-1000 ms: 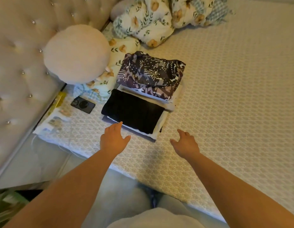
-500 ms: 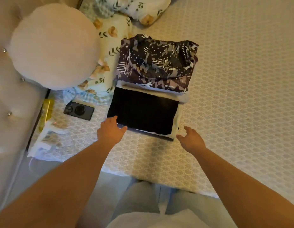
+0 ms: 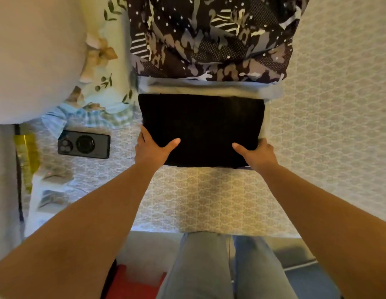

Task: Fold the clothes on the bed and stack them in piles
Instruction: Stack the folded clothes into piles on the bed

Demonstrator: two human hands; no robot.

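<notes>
A folded black garment (image 3: 202, 124) tops a small pile near the bed's front edge, with light fabric showing under it on its far and right sides. My left hand (image 3: 152, 147) grips the pile's near left corner, thumb on top and fingers tucked under. My right hand (image 3: 256, 154) grips the near right corner the same way. Just behind lies a second pile topped by a folded dark patterned garment (image 3: 211, 37) resting on a pale folded piece (image 3: 209, 88).
A round white cushion (image 3: 34, 57) and a floral pillow (image 3: 105, 67) lie at the left. A black phone (image 3: 84, 144) rests on the patterned bedsheet (image 3: 330, 126) left of my hand. My legs stand at the bed's front edge; a red object (image 3: 133, 281) sits on the floor.
Both hands have moved forward from the bare sheet and closed on the near corners of the black-topped pile. The view has drawn closer over the piles.
</notes>
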